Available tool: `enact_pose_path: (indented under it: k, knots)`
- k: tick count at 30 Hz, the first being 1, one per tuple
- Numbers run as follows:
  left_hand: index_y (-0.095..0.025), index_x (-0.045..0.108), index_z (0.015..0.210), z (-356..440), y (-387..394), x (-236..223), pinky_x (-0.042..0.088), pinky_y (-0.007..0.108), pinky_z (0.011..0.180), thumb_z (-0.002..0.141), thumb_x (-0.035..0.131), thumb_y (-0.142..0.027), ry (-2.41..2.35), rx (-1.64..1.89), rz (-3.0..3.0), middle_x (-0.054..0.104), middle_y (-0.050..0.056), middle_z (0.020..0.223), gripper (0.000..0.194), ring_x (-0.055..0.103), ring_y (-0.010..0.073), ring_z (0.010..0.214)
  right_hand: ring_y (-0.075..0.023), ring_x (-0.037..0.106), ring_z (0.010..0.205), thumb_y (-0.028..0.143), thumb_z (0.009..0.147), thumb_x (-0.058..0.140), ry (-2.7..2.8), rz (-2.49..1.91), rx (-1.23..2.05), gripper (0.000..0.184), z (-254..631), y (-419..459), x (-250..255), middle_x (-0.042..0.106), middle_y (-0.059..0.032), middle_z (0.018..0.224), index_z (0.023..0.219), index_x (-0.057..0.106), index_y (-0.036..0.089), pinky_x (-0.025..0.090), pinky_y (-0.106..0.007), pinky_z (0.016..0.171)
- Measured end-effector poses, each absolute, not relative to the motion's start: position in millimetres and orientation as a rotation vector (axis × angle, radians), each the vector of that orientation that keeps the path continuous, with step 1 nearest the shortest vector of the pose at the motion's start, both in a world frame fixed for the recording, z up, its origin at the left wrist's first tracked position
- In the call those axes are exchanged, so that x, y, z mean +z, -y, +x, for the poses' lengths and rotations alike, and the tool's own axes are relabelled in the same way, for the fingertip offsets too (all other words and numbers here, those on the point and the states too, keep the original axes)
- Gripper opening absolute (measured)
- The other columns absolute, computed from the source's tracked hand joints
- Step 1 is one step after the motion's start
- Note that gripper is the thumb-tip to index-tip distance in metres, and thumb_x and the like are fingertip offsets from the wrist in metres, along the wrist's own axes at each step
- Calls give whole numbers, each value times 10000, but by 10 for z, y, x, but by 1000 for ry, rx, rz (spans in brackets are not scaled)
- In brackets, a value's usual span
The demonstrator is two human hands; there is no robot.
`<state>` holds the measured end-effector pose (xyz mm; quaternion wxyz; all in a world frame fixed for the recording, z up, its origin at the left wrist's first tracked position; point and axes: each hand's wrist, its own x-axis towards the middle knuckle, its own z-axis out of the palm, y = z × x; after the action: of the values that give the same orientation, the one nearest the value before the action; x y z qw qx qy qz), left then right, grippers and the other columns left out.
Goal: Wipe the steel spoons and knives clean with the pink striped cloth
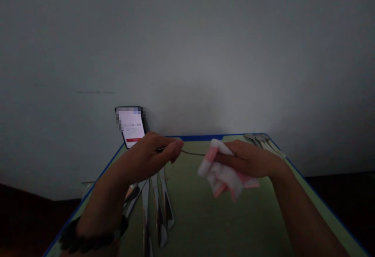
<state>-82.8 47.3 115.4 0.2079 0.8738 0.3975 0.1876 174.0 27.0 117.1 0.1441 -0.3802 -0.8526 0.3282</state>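
My left hand (150, 155) is closed around one end of a thin metal piece of cutlery (191, 154), held level above the table. Its other end runs into a pink and white cloth (224, 175), which hides it, so I cannot tell which kind of cutlery it is. My right hand (250, 159) grips the folded cloth around that end, and the cloth's loose corners hang below the fingers. Beneath my left forearm lie several metal table knives (160, 222), side by side, with a dark-looking spoon (133, 194) partly hidden by the wrist.
At the far right corner several spoons (258, 138) lie close together. A lit phone (133, 130) leans against the grey wall (187, 54) at the back left. The greenish table (211, 225) has a blue edge and stands against that wall.
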Motion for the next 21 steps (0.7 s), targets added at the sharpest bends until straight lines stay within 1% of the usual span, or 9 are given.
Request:
enact_pose_path:
  k: [4,9,13,16,19,21]
  knots:
    - [-143,506,556,-903,-482,1130,270,193,437,900,297,-397,-1121,575,2388,384,-46,462,476,349,70,439,-82,488,571,450,899,314,2449,-1062,1035,392,1789,-268,1170,599,-1,714,856,577,162,370,-199,564]
    - [-149,445,504,-722,-376,1182,248,195,425,903,285,-346,-1098,659,2450,347,-51,445,473,317,63,418,-72,464,564,447,897,324,2428,-1009,1069,398,1762,-271,1111,578,2,690,791,566,148,357,-189,532]
    - [-140,477,524,-375,-299,1187,212,199,422,891,329,-352,-1051,541,2653,355,-50,448,449,288,57,412,-71,450,565,409,891,368,2424,-946,1023,333,1637,-262,1054,558,12,669,799,554,148,343,-184,520]
    - [-141,504,568,-253,-299,1174,211,197,429,900,315,-355,-1032,454,2696,382,-47,454,438,302,55,410,-68,447,555,401,881,396,2405,-920,995,313,1575,-258,1030,559,15,661,802,561,147,344,-184,527]
    - [-145,471,550,-371,-347,1178,208,197,426,895,326,-368,-1032,444,2674,366,-50,460,436,300,56,413,-74,463,568,433,876,391,2399,-970,1018,341,1581,-270,1028,577,9,679,807,570,150,347,-188,527]
    - [-151,425,520,-538,-394,1183,208,200,424,895,315,-361,-1044,500,2620,327,-55,453,444,288,59,417,-77,465,559,467,875,367,2406,-1026,1060,385,1613,-280,1040,578,6,671,801,573,151,343,-188,506]
